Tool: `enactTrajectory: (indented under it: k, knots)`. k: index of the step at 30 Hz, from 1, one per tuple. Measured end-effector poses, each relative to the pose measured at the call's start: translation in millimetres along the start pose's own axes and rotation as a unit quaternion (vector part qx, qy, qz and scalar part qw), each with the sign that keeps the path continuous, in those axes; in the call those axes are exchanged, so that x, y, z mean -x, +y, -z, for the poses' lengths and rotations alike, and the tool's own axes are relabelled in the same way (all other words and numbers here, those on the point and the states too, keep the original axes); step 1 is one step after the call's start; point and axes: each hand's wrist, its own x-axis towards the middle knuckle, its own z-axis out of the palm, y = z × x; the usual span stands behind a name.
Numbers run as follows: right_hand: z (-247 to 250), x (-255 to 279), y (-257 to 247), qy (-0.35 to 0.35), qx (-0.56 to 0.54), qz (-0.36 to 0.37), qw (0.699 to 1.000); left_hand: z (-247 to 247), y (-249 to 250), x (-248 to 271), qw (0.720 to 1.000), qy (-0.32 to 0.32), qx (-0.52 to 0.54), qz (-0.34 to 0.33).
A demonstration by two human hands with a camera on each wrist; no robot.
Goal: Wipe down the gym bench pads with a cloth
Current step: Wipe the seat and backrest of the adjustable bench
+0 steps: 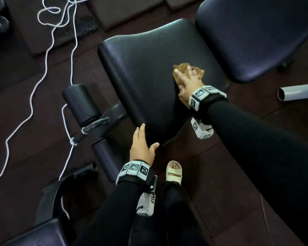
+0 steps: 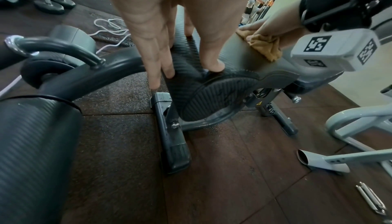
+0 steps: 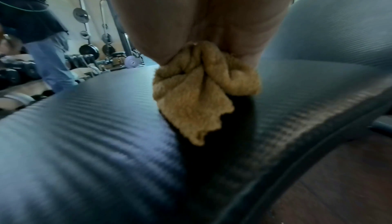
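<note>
Right hand presses a cloth onto the seat pad while the left hand steadies the pad's near corner.

The right hand's fingers [image 1: 189, 71] lie spread and fairly straight over a bunched orange cloth [image 1: 185, 67], pressing it flat rather than curling round it; the right hand [image 1: 188, 82] sits toward 3 o'clock on the seat pad [image 1: 146, 71]. In the right wrist view the cloth [image 3: 197, 93] spills out crumpled from under the palm onto the ribbed surface. The left hand [image 1: 140, 148] rests open at 6 o'clock, its fingers [image 2: 155, 70] straight down over the pad's narrow end. The seat pad's long axis runs from 7 toward 1 o'clock, where the back pad [image 1: 256, 32] adjoins it. A white cord [image 1: 48, 43] trails across the floor at 10 o'clock.
</note>
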Motion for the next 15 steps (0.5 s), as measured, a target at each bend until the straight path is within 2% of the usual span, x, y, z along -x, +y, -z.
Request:
enactTrajectory:
  k: [2, 5, 8, 10, 13, 15]
  knots:
    - [5.8, 0.5, 9.9, 0.011, -0.028, -0.044, 0.999, 0.4, -1.8, -0.7, 1.0, 0.004, 0.016, -0.001]
    - [-3.8, 31.2, 15.2, 0.022, -0.018, -0.086, 0.996, 8.1, -4.7, -2.5, 1.0, -0.012, 0.017, 0.001]
    - [-15.2, 81.6, 13.8, -0.007, -0.023, -0.065, 0.998, 25.8, -0.1, -2.4, 0.996, -0.089, 0.002, 0.031]
    - [-14.3, 116.5, 12.4, -0.029, -0.075, -0.033, 0.996, 41.0, 9.0, 3.4, 0.988, -0.138, -0.05, 0.037]
    - [6.3, 165.8, 2.6, -0.086, -0.233, -0.019, 0.968, 68.8, 31.6, 21.7, 0.985, -0.154, -0.07, 0.01]
    - [24.1, 192.4, -8.4, -0.103, -0.275, 0.003, 0.956, 87.7, 47.5, 37.9, 0.988, -0.146, -0.052, -0.01]
